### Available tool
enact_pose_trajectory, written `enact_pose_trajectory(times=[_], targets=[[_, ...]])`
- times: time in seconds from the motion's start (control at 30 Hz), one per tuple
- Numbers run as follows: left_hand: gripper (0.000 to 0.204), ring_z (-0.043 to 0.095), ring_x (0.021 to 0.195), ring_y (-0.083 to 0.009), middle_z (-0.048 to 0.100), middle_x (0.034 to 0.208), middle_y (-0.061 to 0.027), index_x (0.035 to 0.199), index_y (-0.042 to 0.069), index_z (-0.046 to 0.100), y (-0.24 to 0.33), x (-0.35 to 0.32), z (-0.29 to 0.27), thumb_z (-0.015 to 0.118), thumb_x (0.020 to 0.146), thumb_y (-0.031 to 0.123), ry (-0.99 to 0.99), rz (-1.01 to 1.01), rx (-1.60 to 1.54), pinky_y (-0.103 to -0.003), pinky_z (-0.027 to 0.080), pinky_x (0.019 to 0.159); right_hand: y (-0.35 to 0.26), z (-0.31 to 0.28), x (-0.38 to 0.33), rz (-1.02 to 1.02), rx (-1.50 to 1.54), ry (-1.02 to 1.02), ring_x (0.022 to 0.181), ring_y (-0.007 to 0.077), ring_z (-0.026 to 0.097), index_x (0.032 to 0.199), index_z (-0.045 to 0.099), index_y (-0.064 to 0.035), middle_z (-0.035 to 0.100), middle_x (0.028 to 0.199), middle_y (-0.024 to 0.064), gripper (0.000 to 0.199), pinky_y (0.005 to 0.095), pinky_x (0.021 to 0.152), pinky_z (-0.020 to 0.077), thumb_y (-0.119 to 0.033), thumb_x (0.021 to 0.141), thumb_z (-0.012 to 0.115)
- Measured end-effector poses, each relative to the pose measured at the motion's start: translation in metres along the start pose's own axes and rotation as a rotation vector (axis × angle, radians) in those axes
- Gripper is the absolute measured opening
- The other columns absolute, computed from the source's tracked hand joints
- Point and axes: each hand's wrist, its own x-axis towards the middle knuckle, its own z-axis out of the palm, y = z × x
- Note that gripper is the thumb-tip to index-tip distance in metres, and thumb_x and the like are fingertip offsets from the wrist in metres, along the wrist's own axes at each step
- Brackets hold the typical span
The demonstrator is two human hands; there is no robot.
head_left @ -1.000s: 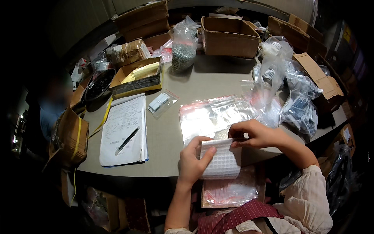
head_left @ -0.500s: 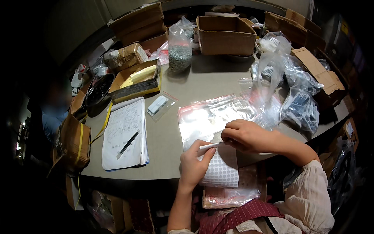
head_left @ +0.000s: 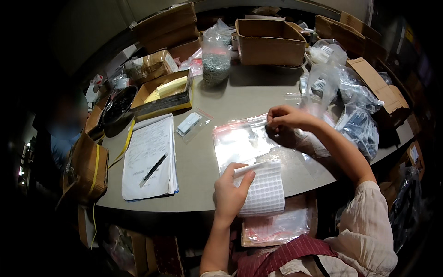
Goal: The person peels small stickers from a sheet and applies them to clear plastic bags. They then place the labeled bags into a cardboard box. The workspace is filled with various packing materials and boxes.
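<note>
A white sheet of small round stickers (head_left: 262,194) is held at its upper left edge by my left hand (head_left: 230,191), thumb on top. The sheet's top edge curls, and its lower part hangs over the table's front edge. My right hand (head_left: 287,118) is raised over the far right part of the clear zip bags (head_left: 240,138), its fingertips pinched together. Whatever is between those fingertips is too small to make out. The bags lie flat in an overlapping spread beyond the sticker sheet, with red strips along their tops.
Left of the bags lie a small bag with a white part (head_left: 190,123) and a paper pad (head_left: 145,161) with a pen (head_left: 153,170). A bag of small metal pieces (head_left: 216,67) and an open carton (head_left: 270,48) stand behind. Filled plastic bags (head_left: 357,129) crowd the right.
My right hand has left the sticker sheet and moved up and away over the bags. The left hand keeps its hold, and the sheet's rolled top edge has opened out somewhat.
</note>
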Motion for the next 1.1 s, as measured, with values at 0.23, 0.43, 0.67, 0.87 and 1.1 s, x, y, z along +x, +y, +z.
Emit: enact_pose_trajectory(times=[0.23,0.43,0.67,0.87,1.1], targets=[[0.029,0.072,0.071,-0.0236,0.076,0.082,-0.0133,0.111,0.006,0.072,-0.003,-0.004,-0.004,0.077,0.096,0.030,-0.018,-0.041,0.065,-0.037,0.054,0.067,-0.022,-0.008,-0.006,0.096,-0.353,-0.079,0.085,0.0189,0.070,0.102,0.073,0.0004,0.073,0.090,0.0083,0.022,0.0331,0.078,0.0558,-0.020,0.094,0.071],[0.029,0.069,0.065,-0.0224,0.075,0.079,-0.0132,0.112,0.007,0.072,-0.003,-0.003,-0.001,0.077,0.095,0.030,0.015,0.037,0.033,-0.038,0.052,0.062,-0.021,0.007,-0.006,0.046,-1.005,0.156,0.091,0.0422,0.071,0.102,0.071,0.0025,0.073,0.094,0.0237,0.035,0.0477,0.082,0.0562,-0.029,0.088,0.075],[0.030,0.073,0.071,-0.0241,0.076,0.083,-0.0140,0.112,0.006,0.072,0.002,-0.004,-0.004,0.077,0.095,0.029,-0.014,-0.009,0.063,-0.036,0.054,0.066,-0.047,-0.001,-0.018,-0.057,-1.055,0.179,0.090,0.0356,0.072,0.101,0.069,0.0003,0.074,0.096,0.0190,0.031,0.0440,0.080,0.0562,-0.025,0.086,0.081],[0.029,0.074,0.074,-0.0239,0.077,0.085,-0.0144,0.112,0.004,0.071,-0.003,-0.003,-0.005,0.077,0.096,0.027,-0.010,0.008,-0.009,-0.036,0.054,0.068,-0.036,0.028,-0.004,-0.239,-0.834,0.062,0.082,0.0337,0.069,0.100,0.062,0.0023,0.069,0.091,0.0181,0.021,0.0416,0.076,0.0553,-0.009,0.088,0.074],[0.027,0.075,0.079,-0.0245,0.077,0.087,-0.0147,0.111,0.003,0.071,0.003,-0.004,-0.005,0.076,0.096,0.025,0.022,-0.002,-0.041,-0.036,0.055,0.072,-0.029,0.024,-0.022,-0.203,-1.060,0.404,0.082,0.0372,0.069,0.100,0.059,-0.0002,0.068,0.088,0.0170,0.031,0.0455,0.073,0.0536,-0.020,0.090,0.080]])
